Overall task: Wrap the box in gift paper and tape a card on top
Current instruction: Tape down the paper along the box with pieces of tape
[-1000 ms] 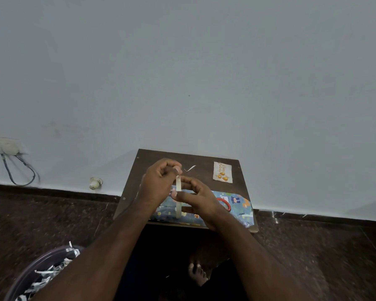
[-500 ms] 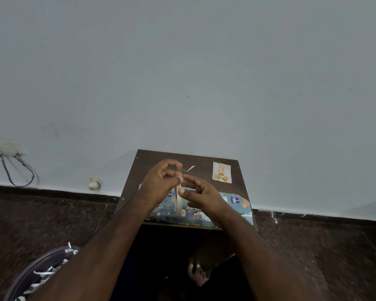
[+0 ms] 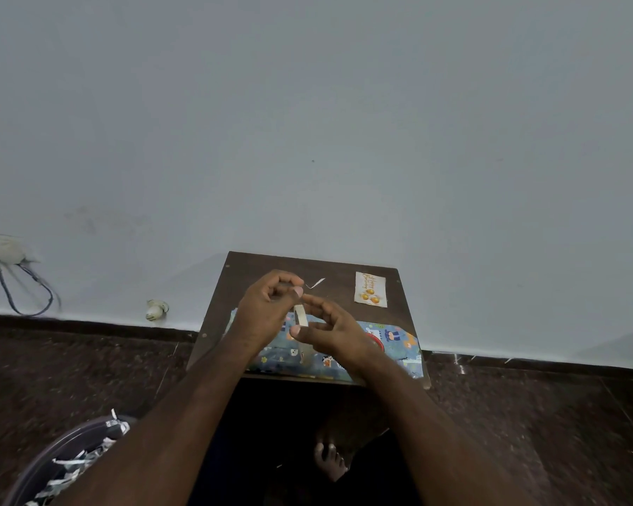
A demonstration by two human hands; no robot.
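- While both of your hands hover above the small dark table point(image 3: 344, 266), your left hand point(image 3: 267, 310) pinches the top end of a strip of tape point(image 3: 301, 315) between thumb and forefinger, its other fingers curled.
- Your right hand point(image 3: 338, 334) meets the strip lower down, thumb and fingers loosely bent around it; whether it truly pinches the strip, I cannot tell.
- The tape hangs roughly upright between the two hands.
- Under them lies the box in blue patterned gift paper point(image 3: 399, 343), along the table's near edge.
- The card point(image 3: 370, 289) with orange shapes lies flat at the far right corner, well apart from the box.
- A small white scrap point(image 3: 315, 283) lies just beyond your left fingers.
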